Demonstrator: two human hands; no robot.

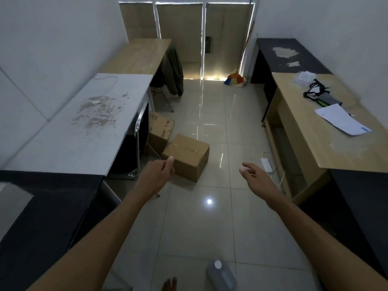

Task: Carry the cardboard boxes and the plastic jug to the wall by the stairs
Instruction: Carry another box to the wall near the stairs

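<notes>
A: Hands?
B: Left hand (156, 175) loosely curled, right hand (255, 175) spread, both holding nothing, reaching out over the floor (210, 227)
A: Boxes, jug?
B: Taped box (186, 156) sitting just beyond left hand, printed box (160, 128) lying behind it, jug (220, 276) standing near the feet

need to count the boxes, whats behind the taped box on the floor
Behind the taped box stands a second cardboard box, printed on its side, half under the white table. The table hides whatever lies deeper beneath it, so more boxes cannot be ruled out.
</notes>
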